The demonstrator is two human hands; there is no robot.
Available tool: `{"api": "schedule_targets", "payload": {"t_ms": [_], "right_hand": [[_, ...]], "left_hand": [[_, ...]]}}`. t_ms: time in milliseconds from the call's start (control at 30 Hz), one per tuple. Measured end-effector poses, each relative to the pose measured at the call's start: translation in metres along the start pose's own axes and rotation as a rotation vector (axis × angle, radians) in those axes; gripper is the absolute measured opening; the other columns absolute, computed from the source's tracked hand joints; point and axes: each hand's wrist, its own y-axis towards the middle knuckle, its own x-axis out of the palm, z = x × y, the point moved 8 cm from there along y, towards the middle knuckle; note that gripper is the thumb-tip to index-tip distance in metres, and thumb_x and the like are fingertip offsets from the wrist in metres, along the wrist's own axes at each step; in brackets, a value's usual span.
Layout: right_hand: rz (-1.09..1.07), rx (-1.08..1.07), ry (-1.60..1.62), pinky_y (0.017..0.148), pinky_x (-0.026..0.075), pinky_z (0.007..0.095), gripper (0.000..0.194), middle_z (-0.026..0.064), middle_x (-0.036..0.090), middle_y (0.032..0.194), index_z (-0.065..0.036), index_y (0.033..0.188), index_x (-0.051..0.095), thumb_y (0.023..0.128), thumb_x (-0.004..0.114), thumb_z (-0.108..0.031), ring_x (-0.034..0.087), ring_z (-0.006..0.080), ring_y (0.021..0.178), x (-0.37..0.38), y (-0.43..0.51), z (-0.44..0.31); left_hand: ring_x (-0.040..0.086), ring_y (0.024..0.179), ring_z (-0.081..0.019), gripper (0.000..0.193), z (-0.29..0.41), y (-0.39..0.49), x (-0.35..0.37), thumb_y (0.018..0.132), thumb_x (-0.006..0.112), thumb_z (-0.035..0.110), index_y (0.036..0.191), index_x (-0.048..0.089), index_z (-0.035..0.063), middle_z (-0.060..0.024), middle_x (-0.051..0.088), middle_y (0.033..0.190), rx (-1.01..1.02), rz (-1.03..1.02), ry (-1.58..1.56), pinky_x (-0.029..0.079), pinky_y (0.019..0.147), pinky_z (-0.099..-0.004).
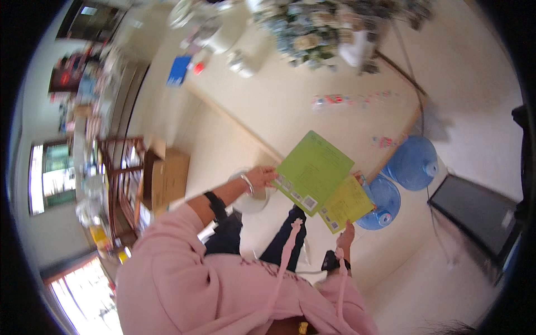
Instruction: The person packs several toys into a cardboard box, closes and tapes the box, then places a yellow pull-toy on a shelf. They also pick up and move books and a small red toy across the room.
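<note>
My left hand, with a bangle at the wrist, grips the lower left edge of a large green printed sheet or booklet. My right hand holds a smaller yellow-green one by its lower right edge. Both pieces bear print and square codes along one end, and their neighbouring edges meet or overlap. They are held above the near corner of a pale table. Fingertips also show at the top of the smaller piece; whose they are, I cannot tell.
Two blue water jugs stand by the table's right edge. Artificial flowers, a blue box and small wrapped items lie on the table. An open cardboard box is at left, a dark flat panel at right.
</note>
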Motion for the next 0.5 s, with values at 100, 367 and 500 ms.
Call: {"api": "schedule_targets", "payload": {"t_ms": [100, 367, 500], "right_hand": [[-0.216, -0.14, -0.044, 0.079, 0.043, 0.0327, 0.033, 0.0057, 0.058, 0.1, -0.003, 0.116, 0.052, 0.089, 0.056, -0.021, 0.054, 0.018, 0.089, 0.032, -0.002, -0.019], [-0.27, -0.149, -0.361, 0.09, 0.037, 0.0361, 0.049, 0.0057, 0.049, 0.126, -0.005, 0.129, 0.044, 0.084, 0.06, -0.017, 0.044, 0.0201, 0.113, 0.03, -0.021, -0.008], [-0.3, -0.594, -0.989, 0.084, 0.042, 0.035, 0.051, 0.0074, 0.052, 0.124, -0.004, 0.13, 0.045, 0.085, 0.06, -0.021, 0.05, 0.0194, 0.106, 0.006, -0.051, -0.016]], "left_hand": [[0.058, 0.085, -0.0105, 0.03, 0.019, -0.067, -0.059, 0.091, 0.056, 0.02, 0.114, 0.054, 0.0002, -0.0044, 0.061, 0.099, -0.057, 0.22, 0.157, 0.051, 0.075, -0.0243], [0.059, 0.091, -0.014, 0.03, 0.027, -0.232, -0.213, 0.089, 0.058, 0.019, 0.113, 0.053, 0.0023, -0.0055, 0.061, 0.102, 0.16, 0.441, -0.164, 0.049, 0.077, -0.0274], [0.059, 0.092, -0.0165, 0.03, -0.006, -0.318, -0.309, 0.089, 0.057, 0.02, 0.111, 0.053, 0.0004, -0.0071, 0.06, 0.103, 0.341, 0.47, -0.236, 0.05, 0.08, -0.0297]]}}
